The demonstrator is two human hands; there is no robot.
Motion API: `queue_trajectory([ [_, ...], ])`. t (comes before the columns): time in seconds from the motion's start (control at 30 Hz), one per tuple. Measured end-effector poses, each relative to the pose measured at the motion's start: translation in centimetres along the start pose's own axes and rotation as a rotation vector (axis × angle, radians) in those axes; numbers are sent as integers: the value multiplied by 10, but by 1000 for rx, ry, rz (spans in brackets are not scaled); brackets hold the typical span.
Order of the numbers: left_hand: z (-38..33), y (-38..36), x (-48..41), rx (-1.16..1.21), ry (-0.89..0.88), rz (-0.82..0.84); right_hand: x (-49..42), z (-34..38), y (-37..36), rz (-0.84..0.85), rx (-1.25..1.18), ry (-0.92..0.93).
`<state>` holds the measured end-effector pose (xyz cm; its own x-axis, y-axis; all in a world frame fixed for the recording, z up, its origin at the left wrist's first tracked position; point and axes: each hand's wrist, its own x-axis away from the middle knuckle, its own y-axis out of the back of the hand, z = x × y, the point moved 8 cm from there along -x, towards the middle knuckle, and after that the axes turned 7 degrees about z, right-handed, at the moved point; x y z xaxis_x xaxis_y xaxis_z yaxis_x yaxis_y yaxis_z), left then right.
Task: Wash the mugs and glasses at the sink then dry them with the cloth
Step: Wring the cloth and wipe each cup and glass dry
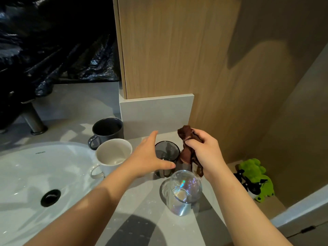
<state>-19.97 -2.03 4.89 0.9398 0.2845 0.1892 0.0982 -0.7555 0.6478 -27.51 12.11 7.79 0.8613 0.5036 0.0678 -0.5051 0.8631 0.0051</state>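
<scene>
On the grey counter (pixel 142 201) right of the white sink (pixel 26 174) stand a dark grey mug (pixel 108 131), a cream mug (pixel 113 154), a smoky dark glass (pixel 167 153) and a clear iridescent glass (pixel 181 190) nearest me. My left hand (pixel 148 155) reaches over the dark glass with straight fingers and the thumb spread across its near side; no grip on it shows. My right hand (pixel 204 150) grips a crumpled brown cloth (pixel 188 151), which hangs down just right of the dark glass.
A metal tap base (pixel 35 121) stands behind the sink, under black plastic sheeting (pixel 53 41). A wood panel (pixel 177 50) and grey upstand (pixel 156 110) close the counter's back. A green plush toy (pixel 255 178) lies on the floor at right.
</scene>
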Motion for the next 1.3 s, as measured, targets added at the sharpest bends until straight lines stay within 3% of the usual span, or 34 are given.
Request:
queue_trajectory([
  [0.07, -6, 22, 12, -33, -40, -39, 1, 11, -9, 20, 81, 52],
  [0.2, 11, 69, 41, 122, -69, -223, 4, 31, -36, 52, 228, 168],
  [0.4, 75, 111, 79, 84, 79, -489, 5, 32, -95, 134, 372, 212],
  [0.57, 122, 93, 85, 38, 218, -397, 8, 17, -128, 152, 429, 195],
  [0.77, 145, 59, 79, 450, 247, -163, 12, 0, -142, 148, 491, 148],
  [0.9, 143, 55, 75, 598, 243, -94, 14, -3, -147, 130, 503, 181],
  [1.17, 142, 89, 92, 846, 242, -206, 31, -4, -152, -9, 246, 203],
  [1.3, 144, 108, 122, 948, 204, -251, 58, -13, -195, 94, 84, 209],
])
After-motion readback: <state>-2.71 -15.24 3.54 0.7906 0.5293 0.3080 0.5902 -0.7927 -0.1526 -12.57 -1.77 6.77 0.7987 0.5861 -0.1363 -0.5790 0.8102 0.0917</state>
